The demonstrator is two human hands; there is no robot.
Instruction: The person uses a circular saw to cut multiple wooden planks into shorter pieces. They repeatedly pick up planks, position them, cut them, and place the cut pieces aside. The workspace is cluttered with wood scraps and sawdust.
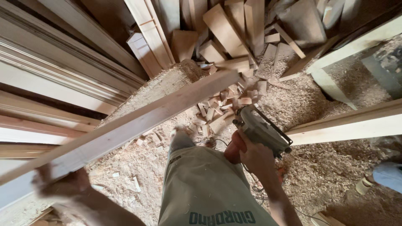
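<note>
Left hand, blurred, clamps the long plank's near end above the sawdust floor; right hand grips the power saw. Judgement: steady the plank before cutting

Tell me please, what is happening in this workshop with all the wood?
A person stands on a sawdust-covered floor. The left hand grips one end of a long pale wooden plank, held slanting above the floor. The right hand holds a grey handheld power saw near the plank's far end. A pile of small wood offcuts lies below.
</note>
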